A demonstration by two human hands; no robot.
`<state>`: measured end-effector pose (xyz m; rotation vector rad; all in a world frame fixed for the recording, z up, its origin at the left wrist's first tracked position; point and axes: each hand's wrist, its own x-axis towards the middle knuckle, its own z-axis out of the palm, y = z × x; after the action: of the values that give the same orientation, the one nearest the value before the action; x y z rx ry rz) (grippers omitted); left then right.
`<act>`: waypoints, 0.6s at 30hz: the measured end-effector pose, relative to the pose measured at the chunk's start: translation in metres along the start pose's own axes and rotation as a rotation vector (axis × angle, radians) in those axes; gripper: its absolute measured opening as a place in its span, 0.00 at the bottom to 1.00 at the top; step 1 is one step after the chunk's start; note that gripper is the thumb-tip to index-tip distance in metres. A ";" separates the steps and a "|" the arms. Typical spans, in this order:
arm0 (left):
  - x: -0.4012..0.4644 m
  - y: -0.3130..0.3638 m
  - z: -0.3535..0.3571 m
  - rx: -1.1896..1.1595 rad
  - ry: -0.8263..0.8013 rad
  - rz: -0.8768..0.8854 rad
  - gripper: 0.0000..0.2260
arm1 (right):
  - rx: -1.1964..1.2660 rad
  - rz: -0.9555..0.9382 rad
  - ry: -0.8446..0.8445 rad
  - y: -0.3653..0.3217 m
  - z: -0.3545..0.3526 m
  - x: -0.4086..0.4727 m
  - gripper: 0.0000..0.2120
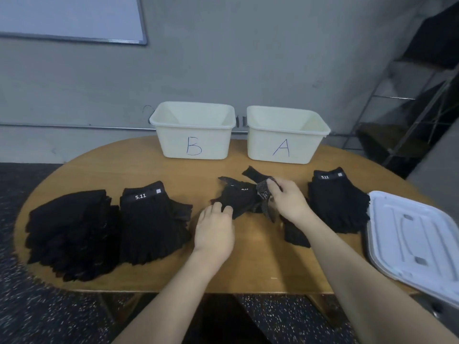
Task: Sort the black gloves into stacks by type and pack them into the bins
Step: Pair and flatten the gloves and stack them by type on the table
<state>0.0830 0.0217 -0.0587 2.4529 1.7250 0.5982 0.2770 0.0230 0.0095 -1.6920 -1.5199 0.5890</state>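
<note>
A loose pile of black gloves (pixel 242 197) lies at the table's middle. My left hand (pixel 214 230) grips the pile's near left edge with curled fingers. My right hand (pixel 288 201) pinches a dotted-palm glove (pixel 263 191) lifted off the pile's right side. Three sorted stacks lie flat: plain black gloves (pixel 72 232) at far left, gloves marked 5.11 (pixel 151 224) beside them, and another 5.11 stack (pixel 336 202) at right. One stray glove (pixel 295 233) pokes out under my right forearm. Two cream bins stand behind, bin B (pixel 195 135) and bin A (pixel 285 139), both empty.
The wooden table (pixel 260 264) is oval, with its front edge close to me. A white plastic lid (pixel 412 242) lies on the right end, overhanging the edge. A metal rack (pixel 409 115) stands at the right behind the table. A grey wall runs behind the bins.
</note>
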 end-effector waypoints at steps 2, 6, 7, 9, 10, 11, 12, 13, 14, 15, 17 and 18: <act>-0.008 -0.002 0.000 -0.023 0.036 0.014 0.11 | 0.057 -0.029 0.030 -0.006 -0.010 -0.012 0.18; -0.022 -0.007 0.001 -0.041 0.043 0.043 0.12 | 0.133 -0.066 0.084 -0.018 -0.024 -0.034 0.19; -0.025 -0.008 0.001 -0.039 0.039 0.048 0.12 | 0.173 -0.064 0.109 -0.020 -0.027 -0.039 0.19; -0.031 -0.009 0.001 -0.047 0.043 0.044 0.12 | 0.234 -0.048 0.138 -0.023 -0.034 -0.044 0.19; -0.033 -0.010 0.000 -0.051 0.048 0.037 0.11 | 0.244 -0.035 0.142 -0.025 -0.037 -0.047 0.19; -0.035 -0.010 -0.001 -0.050 0.054 0.032 0.11 | 0.254 -0.022 0.144 -0.027 -0.040 -0.049 0.19; -0.037 -0.010 -0.002 -0.048 0.060 0.030 0.11 | 0.274 -0.013 0.147 -0.029 -0.043 -0.052 0.19; -0.038 -0.010 -0.003 -0.047 0.063 0.026 0.11 | 0.305 -0.004 0.156 -0.030 -0.046 -0.055 0.18; -0.039 -0.011 -0.004 -0.048 0.060 0.018 0.11 | 0.345 0.010 0.173 -0.032 -0.049 -0.056 0.18; -0.040 -0.011 -0.005 -0.048 0.055 0.012 0.11 | 0.396 0.028 0.195 -0.033 -0.051 -0.057 0.18; -0.042 -0.010 -0.008 -0.055 0.049 0.012 0.12 | 0.493 0.063 0.207 -0.033 -0.055 -0.061 0.16; -0.043 -0.010 -0.009 -0.063 0.041 0.010 0.12 | 0.523 0.078 0.198 -0.034 -0.056 -0.062 0.16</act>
<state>0.0588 -0.0152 -0.0647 2.4249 1.6819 0.6976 0.2879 -0.0511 0.0598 -1.3585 -1.0472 0.7583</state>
